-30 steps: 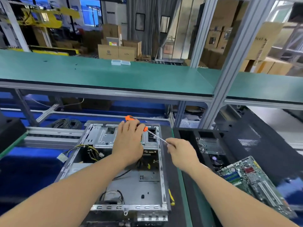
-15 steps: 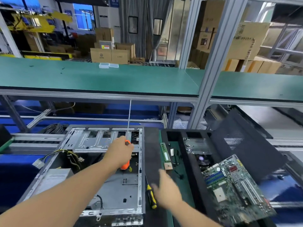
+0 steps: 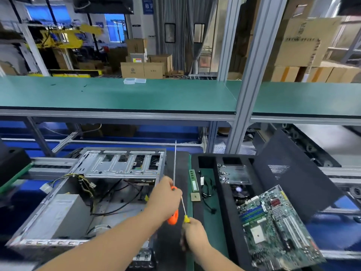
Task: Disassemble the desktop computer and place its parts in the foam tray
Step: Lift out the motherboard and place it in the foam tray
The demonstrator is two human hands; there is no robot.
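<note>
So left hand (image 3: 166, 196) grips the orange screwdriver (image 3: 174, 192) upright, right hand (image 3: 194, 236) grips the yellow screwdriver (image 3: 184, 210); open case (image 3: 88, 192) sits left of both.

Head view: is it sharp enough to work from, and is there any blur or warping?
Head view: centre fairly sharp, left hand and right hand readable; case front edge and motherboard lower corner smear with motion blur; wide-angle lens bows the green shelf and tilts the posts; lighting even, no harsh glare.

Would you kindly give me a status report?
Left hand grips orange screwdriver; right hand grips yellow screwdriver. Computer case open. Motherboard on foam tray.
</note>
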